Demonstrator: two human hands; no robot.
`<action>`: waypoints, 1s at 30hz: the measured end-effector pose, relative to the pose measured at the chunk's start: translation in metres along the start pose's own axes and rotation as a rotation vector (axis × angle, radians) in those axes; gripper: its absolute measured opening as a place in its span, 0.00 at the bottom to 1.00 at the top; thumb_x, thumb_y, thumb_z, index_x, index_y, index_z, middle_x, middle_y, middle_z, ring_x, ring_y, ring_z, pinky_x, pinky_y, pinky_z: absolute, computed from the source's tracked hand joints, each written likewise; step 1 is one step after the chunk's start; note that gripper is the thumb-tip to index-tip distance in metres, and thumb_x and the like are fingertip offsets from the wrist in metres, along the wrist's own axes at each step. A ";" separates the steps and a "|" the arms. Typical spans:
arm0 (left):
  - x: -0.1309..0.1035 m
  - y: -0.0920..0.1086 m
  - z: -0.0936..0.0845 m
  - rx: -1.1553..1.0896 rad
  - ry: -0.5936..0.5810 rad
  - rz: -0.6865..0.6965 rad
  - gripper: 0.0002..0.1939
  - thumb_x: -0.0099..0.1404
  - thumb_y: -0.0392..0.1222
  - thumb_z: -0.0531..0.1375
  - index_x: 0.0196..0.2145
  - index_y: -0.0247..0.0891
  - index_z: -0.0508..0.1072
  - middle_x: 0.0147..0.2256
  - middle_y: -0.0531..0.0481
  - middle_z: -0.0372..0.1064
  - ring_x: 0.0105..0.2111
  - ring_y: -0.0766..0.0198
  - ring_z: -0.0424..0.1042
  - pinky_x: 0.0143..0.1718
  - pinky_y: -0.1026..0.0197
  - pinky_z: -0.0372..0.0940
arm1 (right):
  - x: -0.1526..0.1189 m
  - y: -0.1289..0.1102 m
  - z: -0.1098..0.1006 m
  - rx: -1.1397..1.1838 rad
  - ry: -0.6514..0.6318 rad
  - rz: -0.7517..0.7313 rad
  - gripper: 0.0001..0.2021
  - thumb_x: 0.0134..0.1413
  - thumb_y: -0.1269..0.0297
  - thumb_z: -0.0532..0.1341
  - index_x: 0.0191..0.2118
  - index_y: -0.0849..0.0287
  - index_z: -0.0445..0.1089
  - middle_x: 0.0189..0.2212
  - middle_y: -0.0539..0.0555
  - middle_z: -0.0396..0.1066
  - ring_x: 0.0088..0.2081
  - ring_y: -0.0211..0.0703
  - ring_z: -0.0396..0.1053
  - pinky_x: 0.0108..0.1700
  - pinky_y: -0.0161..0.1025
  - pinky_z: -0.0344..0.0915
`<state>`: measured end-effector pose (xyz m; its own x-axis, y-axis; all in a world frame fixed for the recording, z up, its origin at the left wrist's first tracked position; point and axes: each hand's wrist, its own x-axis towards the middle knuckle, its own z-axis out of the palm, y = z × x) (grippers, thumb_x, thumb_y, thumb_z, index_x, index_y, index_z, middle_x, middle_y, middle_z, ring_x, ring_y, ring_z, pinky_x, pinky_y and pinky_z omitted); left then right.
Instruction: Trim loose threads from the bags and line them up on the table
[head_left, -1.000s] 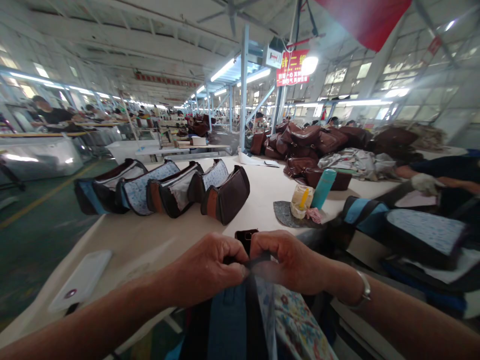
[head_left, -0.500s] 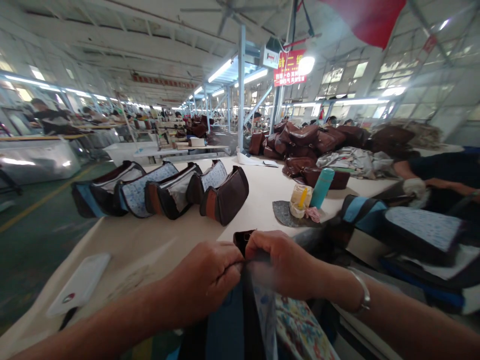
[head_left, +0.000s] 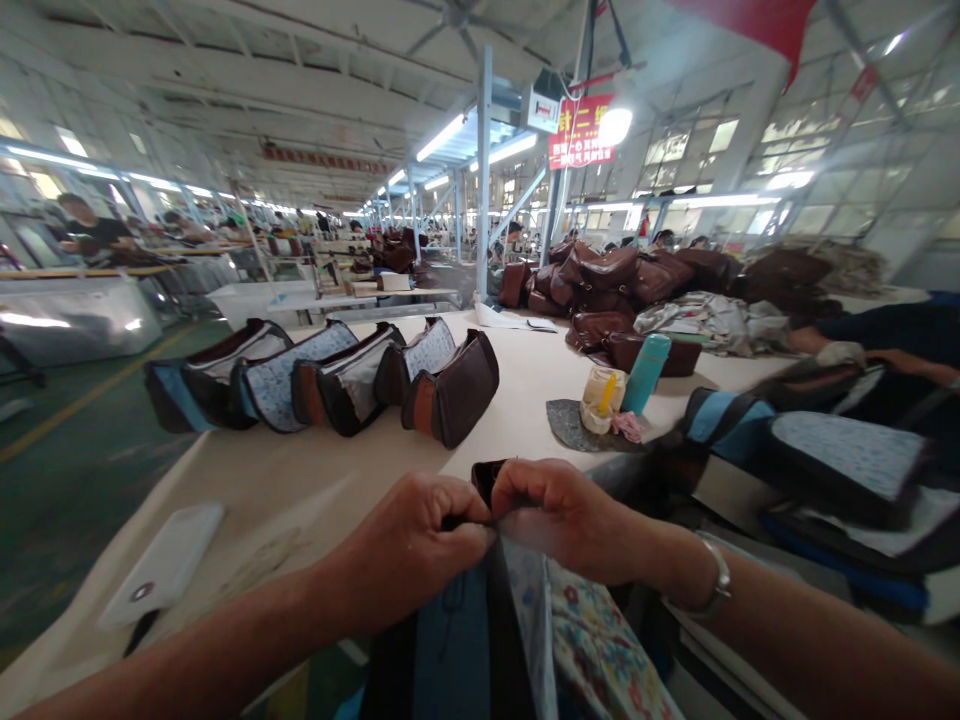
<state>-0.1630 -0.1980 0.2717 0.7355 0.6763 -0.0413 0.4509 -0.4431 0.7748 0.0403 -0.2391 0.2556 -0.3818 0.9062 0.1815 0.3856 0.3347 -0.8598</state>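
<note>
A blue and dark brown bag (head_left: 451, 640) hangs at the table's near edge, its pale patterned lining (head_left: 529, 600) turned out on the right. My left hand (head_left: 424, 540) is closed, thumb and forefinger pinching the bag's upper edge. Right beside it my right hand (head_left: 559, 520) pinches the same edge, fingertips nearly touching the left ones. Whether a small part sits between the fingertips is hidden. A dark brown end of the bag (head_left: 484, 478) shows just beyond my hands. Flowered cloth (head_left: 600, 640) lies below my right wrist.
Several part-made bags (head_left: 454, 390) stand in a row on the pale table (head_left: 360, 475). A white power bank (head_left: 165, 565) with a cable lies left. A teal bottle (head_left: 646, 375) and glue pot (head_left: 602, 400) stand right. Brown bags (head_left: 600, 275) are heaped behind; a co-worker's arm (head_left: 907, 365) is at right.
My hands stay at the bag's edge, with the left fingers shifted slightly right and the left hand a little more arched. The co-worker's gloved hand at right has moved over a dark piece.
</note>
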 end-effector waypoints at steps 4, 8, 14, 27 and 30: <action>0.001 -0.003 0.001 0.024 0.020 0.050 0.09 0.59 0.35 0.54 0.24 0.35 0.72 0.23 0.57 0.60 0.26 0.70 0.60 0.27 0.65 0.52 | -0.002 -0.002 -0.002 -0.013 -0.023 -0.007 0.07 0.54 0.63 0.63 0.35 0.61 0.70 0.29 0.49 0.70 0.30 0.37 0.64 0.32 0.34 0.60; -0.002 -0.009 0.004 0.186 0.055 0.212 0.11 0.62 0.34 0.52 0.26 0.35 0.73 0.24 0.55 0.64 0.26 0.69 0.63 0.29 0.64 0.52 | -0.003 0.000 0.009 -0.113 0.086 -0.013 0.02 0.49 0.70 0.62 0.31 0.60 0.69 0.27 0.49 0.70 0.28 0.37 0.65 0.30 0.34 0.59; -0.008 -0.011 -0.002 0.197 -0.007 0.151 0.11 0.65 0.38 0.53 0.29 0.36 0.73 0.27 0.55 0.65 0.29 0.67 0.64 0.31 0.63 0.53 | -0.009 0.013 0.025 -0.542 0.237 -0.482 0.05 0.51 0.73 0.54 0.31 0.61 0.66 0.27 0.52 0.68 0.28 0.40 0.63 0.31 0.39 0.56; -0.008 -0.015 -0.009 0.135 -0.226 0.120 0.19 0.73 0.50 0.52 0.27 0.36 0.66 0.26 0.56 0.60 0.29 0.68 0.59 0.31 0.64 0.53 | -0.034 0.022 0.022 -0.527 0.246 -0.640 0.11 0.67 0.70 0.49 0.47 0.63 0.68 0.39 0.59 0.74 0.40 0.45 0.70 0.43 0.43 0.66; -0.009 -0.013 -0.007 0.162 -0.160 0.179 0.18 0.73 0.47 0.51 0.26 0.36 0.64 0.26 0.56 0.59 0.28 0.69 0.59 0.31 0.65 0.53 | -0.030 0.022 0.007 -0.115 0.182 -0.301 0.12 0.71 0.63 0.49 0.50 0.60 0.66 0.41 0.56 0.73 0.43 0.40 0.71 0.45 0.38 0.67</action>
<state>-0.1791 -0.1941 0.2659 0.8755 0.4827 -0.0219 0.3717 -0.6440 0.6687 0.0542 -0.2605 0.2282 -0.3406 0.7905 0.5090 0.3748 0.6107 -0.6976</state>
